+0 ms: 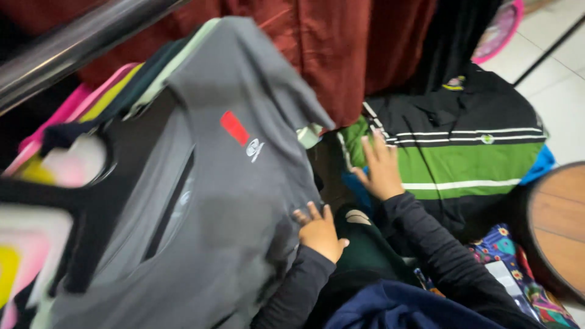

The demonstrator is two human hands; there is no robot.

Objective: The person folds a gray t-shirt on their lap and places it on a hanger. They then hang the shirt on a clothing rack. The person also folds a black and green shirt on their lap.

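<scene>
A grey shirt (225, 183) with a small red patch hangs on a rack at the left, in front of other hanging clothes. My left hand (318, 230) rests against its lower right edge, fingers curled onto the fabric. My right hand (380, 166) is spread flat, fingers apart, on a folded black and green striped shirt (469, 161) lying on a pile at the right. Both arms wear dark sleeves.
A metal rail (73, 45) crosses the top left. Dark red cloth (341, 49) hangs behind. Pink, yellow and black garments (67, 164) hang at the left. A round wooden stool top (557, 225) stands at the right edge, over a floral cloth (509, 259). White tile floor (563, 79) lies at the upper right.
</scene>
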